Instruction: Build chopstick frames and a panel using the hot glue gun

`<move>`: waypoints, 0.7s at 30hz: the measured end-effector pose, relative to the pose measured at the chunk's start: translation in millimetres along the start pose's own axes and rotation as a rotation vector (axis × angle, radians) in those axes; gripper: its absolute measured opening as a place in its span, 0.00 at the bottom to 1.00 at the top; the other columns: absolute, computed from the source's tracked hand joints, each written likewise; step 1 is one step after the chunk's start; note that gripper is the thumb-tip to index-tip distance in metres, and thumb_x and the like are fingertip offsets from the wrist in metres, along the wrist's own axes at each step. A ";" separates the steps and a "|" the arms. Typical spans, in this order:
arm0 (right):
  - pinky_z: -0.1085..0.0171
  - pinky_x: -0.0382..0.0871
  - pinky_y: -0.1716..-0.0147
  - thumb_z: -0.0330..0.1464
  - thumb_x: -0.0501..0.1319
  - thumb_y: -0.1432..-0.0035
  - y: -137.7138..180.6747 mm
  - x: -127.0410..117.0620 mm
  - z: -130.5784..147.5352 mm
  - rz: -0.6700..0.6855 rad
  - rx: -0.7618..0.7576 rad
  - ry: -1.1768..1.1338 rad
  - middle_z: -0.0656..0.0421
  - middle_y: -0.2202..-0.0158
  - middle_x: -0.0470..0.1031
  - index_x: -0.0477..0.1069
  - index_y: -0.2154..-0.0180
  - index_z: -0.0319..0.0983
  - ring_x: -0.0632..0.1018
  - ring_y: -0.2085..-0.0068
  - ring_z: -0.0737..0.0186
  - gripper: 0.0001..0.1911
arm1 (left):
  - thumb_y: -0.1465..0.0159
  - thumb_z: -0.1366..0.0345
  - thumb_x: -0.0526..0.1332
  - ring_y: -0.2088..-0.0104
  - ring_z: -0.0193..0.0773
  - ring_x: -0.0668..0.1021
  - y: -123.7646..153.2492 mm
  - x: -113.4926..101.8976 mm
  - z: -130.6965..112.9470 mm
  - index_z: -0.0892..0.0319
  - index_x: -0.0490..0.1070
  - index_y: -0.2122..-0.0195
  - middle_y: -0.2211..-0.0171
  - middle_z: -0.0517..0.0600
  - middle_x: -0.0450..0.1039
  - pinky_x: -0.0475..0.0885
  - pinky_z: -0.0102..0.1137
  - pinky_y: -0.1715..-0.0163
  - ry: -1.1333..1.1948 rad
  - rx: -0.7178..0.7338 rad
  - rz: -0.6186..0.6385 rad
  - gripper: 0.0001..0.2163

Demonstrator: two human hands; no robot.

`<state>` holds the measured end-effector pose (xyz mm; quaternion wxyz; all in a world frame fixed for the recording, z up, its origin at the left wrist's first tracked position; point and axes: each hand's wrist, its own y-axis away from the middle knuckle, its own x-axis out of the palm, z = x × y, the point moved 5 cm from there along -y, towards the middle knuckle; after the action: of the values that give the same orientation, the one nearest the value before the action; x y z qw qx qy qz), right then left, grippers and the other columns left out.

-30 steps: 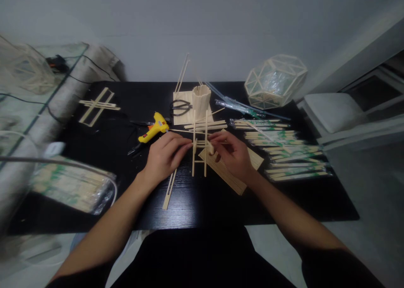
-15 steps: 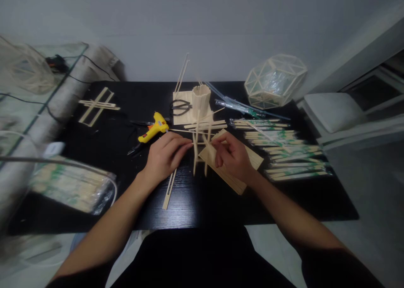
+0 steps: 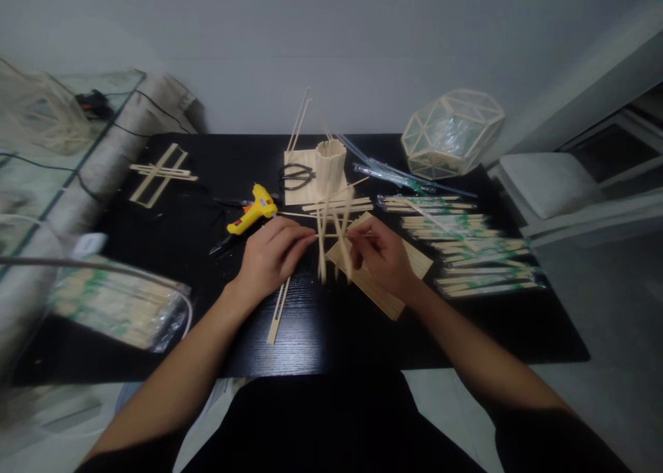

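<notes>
Between my hands is a frame of light wooden sticks (image 3: 322, 248), blurred by motion, with a thin crosswise stick (image 3: 335, 235) running through its middle. My left hand (image 3: 272, 252) pinches the left end of that thin stick between thumb and fingers. At the right end, my right hand (image 3: 383, 255) is closed in a similar pinch. A flat panel of joined sticks (image 3: 394, 300) lies under my right hand. Just beyond my left hand rests a yellow hot glue gun (image 3: 255, 209). Two loose sticks (image 3: 278, 314) stick out below my left hand.
A round stick tower (image 3: 330, 166) stands on a wooden base (image 3: 293, 195), with black-handled scissors (image 3: 296, 176) beside it. Bagged stick bundles (image 3: 466, 248) lie right, another bag (image 3: 119, 304) left. A crossed stick frame (image 3: 160, 175) and a geometric stick lantern (image 3: 450, 134) sit farther back.
The stick frame has turned about the thin stick, and its arms now stand at a different angle. Both hands have stayed almost in place, still pinching.
</notes>
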<state>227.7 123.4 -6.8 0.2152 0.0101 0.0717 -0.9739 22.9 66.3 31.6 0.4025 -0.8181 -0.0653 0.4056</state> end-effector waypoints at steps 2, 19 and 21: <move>0.66 0.71 0.76 0.49 0.66 0.30 -0.3 0.6 -0.2 0.001 0.000 -0.029 0.66 0.79 0.75 0.71 0.62 0.43 0.75 0.79 0.67 0.17 | 0.29 0.70 0.67 0.63 0.36 0.81 -0.1 0.2 0.0 0.59 0.79 0.53 0.62 0.50 0.80 0.79 0.32 0.60 -0.001 0.000 0.001 0.05; 0.67 0.73 0.78 0.50 0.67 0.32 -0.9 -1.0 -4.8 -0.031 0.007 -0.025 0.61 0.70 0.81 0.74 0.61 0.41 0.79 0.75 0.67 0.19 | 0.28 0.68 0.66 0.63 0.36 0.82 -0.7 0.7 0.1 0.59 0.80 0.55 0.62 0.52 0.81 0.79 0.32 0.59 -0.005 -0.012 0.008 0.04; 0.68 0.73 0.77 0.50 0.67 0.32 -0.9 -1.4 -5.0 -0.030 0.007 -0.020 0.61 0.71 0.81 0.74 0.61 0.41 0.79 0.75 0.67 0.18 | 0.28 0.69 0.66 0.63 0.36 0.82 -0.6 0.4 0.2 0.59 0.79 0.54 0.62 0.51 0.81 0.79 0.32 0.60 0.001 -0.009 0.005 0.04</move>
<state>228.5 125.5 -11.5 0.2012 -0.0001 0.0662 -0.9773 23.2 66.9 31.7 0.3977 -0.8202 -0.0650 0.4060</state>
